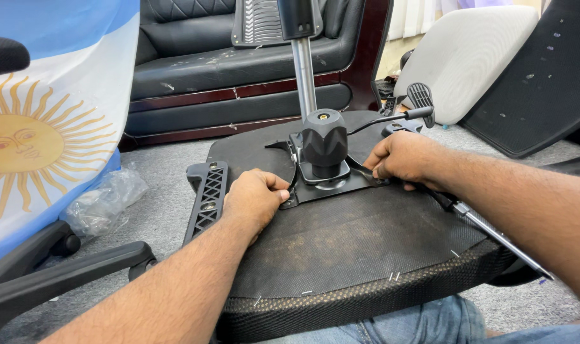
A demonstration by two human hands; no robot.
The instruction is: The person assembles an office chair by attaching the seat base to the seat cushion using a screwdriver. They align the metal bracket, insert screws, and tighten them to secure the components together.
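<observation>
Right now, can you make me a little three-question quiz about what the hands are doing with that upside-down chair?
1. True or false: both hands rest on the metal plate under the seat.
2. Which hand is nearer the lever? A) left hand B) right hand
3. What colour is the big knob?

Key: 1 true; 2 B; 3 black.

Left hand (255,199) curled knuckles-up, right hand (401,159) fingers seemingly pinched, both forearms extended forward
</observation>
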